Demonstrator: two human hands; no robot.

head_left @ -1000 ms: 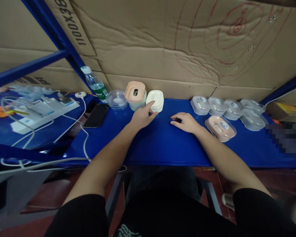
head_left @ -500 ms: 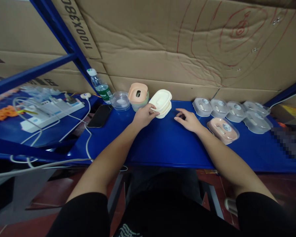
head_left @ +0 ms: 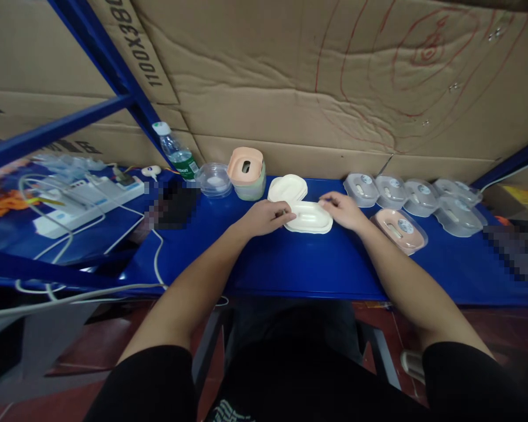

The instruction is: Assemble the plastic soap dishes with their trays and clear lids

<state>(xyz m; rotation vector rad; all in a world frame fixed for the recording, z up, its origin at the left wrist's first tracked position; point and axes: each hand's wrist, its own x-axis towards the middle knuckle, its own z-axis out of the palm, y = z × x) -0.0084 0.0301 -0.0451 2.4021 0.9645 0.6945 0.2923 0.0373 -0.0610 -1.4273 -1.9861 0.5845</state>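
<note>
Right now you are holding one cream tray above or on the tabletop, just in front of a stack of similar cream pieces. Your left hand is clamping its left edge between thumb and fingers; your right hand is touching its far right corner, though whether it is pinching cannot be told. As far as shows, only this tray is sitting out singly, while the others are waiting piled up and uncovered. Nearby, a peach-topped stack and some clear covers are standing to your left. On your right, five greyish boxes and one peach box are appearing finished, clear covers on. Those boxes are wearing round stickers, too small for reading. The bottle is carrying a green label, seemingly ending in "bon". Behind, the cardboard is showing "1100X380" and red hand-drawn rings.
</note>
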